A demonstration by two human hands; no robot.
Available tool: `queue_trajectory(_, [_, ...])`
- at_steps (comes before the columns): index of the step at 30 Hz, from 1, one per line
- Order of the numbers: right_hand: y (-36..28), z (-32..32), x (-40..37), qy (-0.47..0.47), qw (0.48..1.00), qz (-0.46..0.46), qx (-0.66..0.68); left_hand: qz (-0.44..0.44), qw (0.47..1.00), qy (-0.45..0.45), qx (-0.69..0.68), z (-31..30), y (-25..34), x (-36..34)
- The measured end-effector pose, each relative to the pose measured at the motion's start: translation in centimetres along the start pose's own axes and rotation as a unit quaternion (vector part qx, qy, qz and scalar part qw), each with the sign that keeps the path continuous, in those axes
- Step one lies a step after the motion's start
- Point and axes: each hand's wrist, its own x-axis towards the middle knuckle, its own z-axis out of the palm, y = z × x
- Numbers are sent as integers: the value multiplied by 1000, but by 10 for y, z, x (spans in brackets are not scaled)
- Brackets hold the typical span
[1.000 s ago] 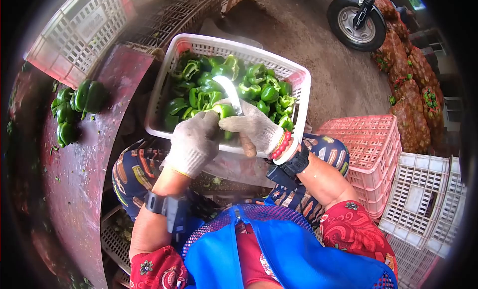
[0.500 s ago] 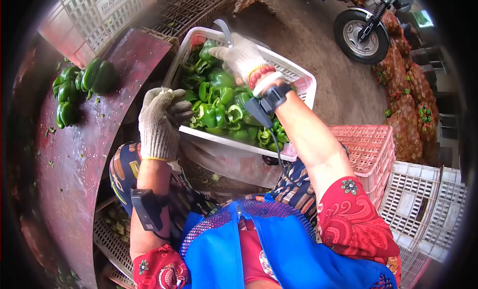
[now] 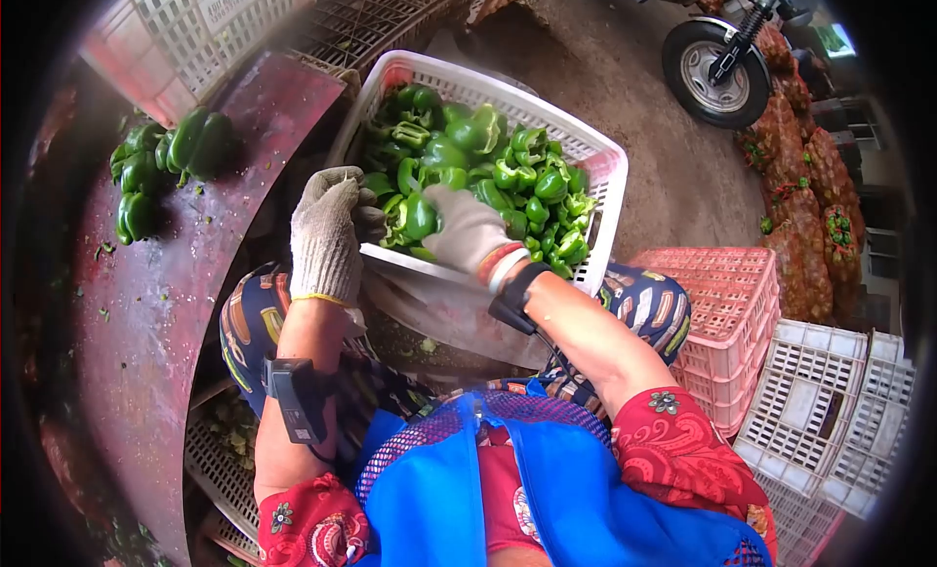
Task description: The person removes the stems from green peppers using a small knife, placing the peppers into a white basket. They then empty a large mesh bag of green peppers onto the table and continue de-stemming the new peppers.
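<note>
A white crate [image 3: 610, 211] holds many green peppers [image 3: 444, 152], some of them cut open. Beside its left edge is my left hand [image 3: 329, 230] in a pale knitted glove, fingers curled; what they hold, if anything, is hidden. My right hand [image 3: 467, 230], also gloved and slightly blurred, reaches over the crate's near side. Its fingers are closed against a shiny green pepper [image 3: 420, 217], partly hidden from view. No blade shows at this hand now.
Whole peppers [image 3: 200, 142] lie on a dark red surface [image 3: 146, 333] at left, below a pink-white crate [image 3: 210, 50]. Stacked red crates [image 3: 708, 294] and white crates [image 3: 800, 401] stand at right. Beyond are a motorcycle wheel [image 3: 717, 74] and filled net sacks [image 3: 791, 196].
My right hand has moved from the crate's far side down to its near left part. The curved blade seen at it earlier is out of sight. Light-coloured cut peppers now show at right.
</note>
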Motion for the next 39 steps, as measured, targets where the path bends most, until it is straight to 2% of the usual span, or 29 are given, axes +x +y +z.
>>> queue_trajectory(1, [7,-11,-2,3,995,10,98,-11,1000,-7,28,0,1,0])
queue_trajectory(2, [24,-3,2,81,983,-19,164,-23,998,-14,56,2,3,0])
queue_trajectory(3, [26,-32,-5,-52,936,-4,348,-35,996,-23,84,4,3,-1])
queue_trajectory(4, [22,-67,-18,-180,838,13,515,-18,991,-62,114,8,1,-3])
queue_trajectory(6, [17,-101,-51,-200,799,-12,568,19,974,-141,175,20,0,-11])
queue_trajectory(8, [33,-99,-55,-227,762,-84,600,-7,953,-207,221,32,9,-25])
queue_trajectory(10, [33,-116,-70,-230,767,-51,597,-31,930,-281,235,31,6,-22])
queue_trajectory(12, [26,-125,-85,-222,778,-25,587,-40,903,-283,320,38,14,-30])
queue_trajectory(13, [26,-118,-87,-204,764,-28,611,-46,887,-282,361,42,16,-33])
queue_trajectory(14, [25,-111,-90,-187,749,-33,635,-37,888,-280,363,42,13,-32])
queue_trajectory(16, [31,-110,-91,-182,763,-23,620,-19,888,-273,370,40,7,-27])
queue_trajectory(17, [32,-109,-90,-178,764,-57,618,-1,902,-276,331,42,4,-28])
queue_trajectory(19, [35,-108,-88,-172,751,-63,635,36,925,-282,252,47,-1,-31])
queue_trajectory(22, [34,-114,-89,-182,735,-47,652,-6,896,-310,318,51,7,-26])
queue_trajectory(23, [36,-113,-88,-190,743,-53,640,6,874,-329,358,49,9,-22])
queue_trajectory(26, [41,-108,-79,-206,756,-63,618,-33,874,-336,348,46,-3,-15])
queue_trajectory(27, [43,-106,-75,-206,768,-66,603,-8,855,-310,417,52,2,-20])
queue_trajectory(30, [38,-101,-74,-177,815,-42,551,135,818,-228,511,49,-26,-17])
queue_trajectory(32, [29,-95,-73,-150,850,-15,504,158,800,-182,550,51,-33,-18])
queue_trajectory(34, [32,-66,-63,-31,905,-92,414,213,774,-129,582,46,-56,-14])
queue_trajectory(36, [38,-39,-52,111,927,-200,298,240,778,-123,567,42,-63,-13])
queue_trajectory(38, [41,-43,-55,34,898,-132,419,258,784,-135,548,40,-62,-6])
queue_trajectory(39, [33,-66,-64,-35,863,-82,498,240,799,-141,533,41,-55,-6])
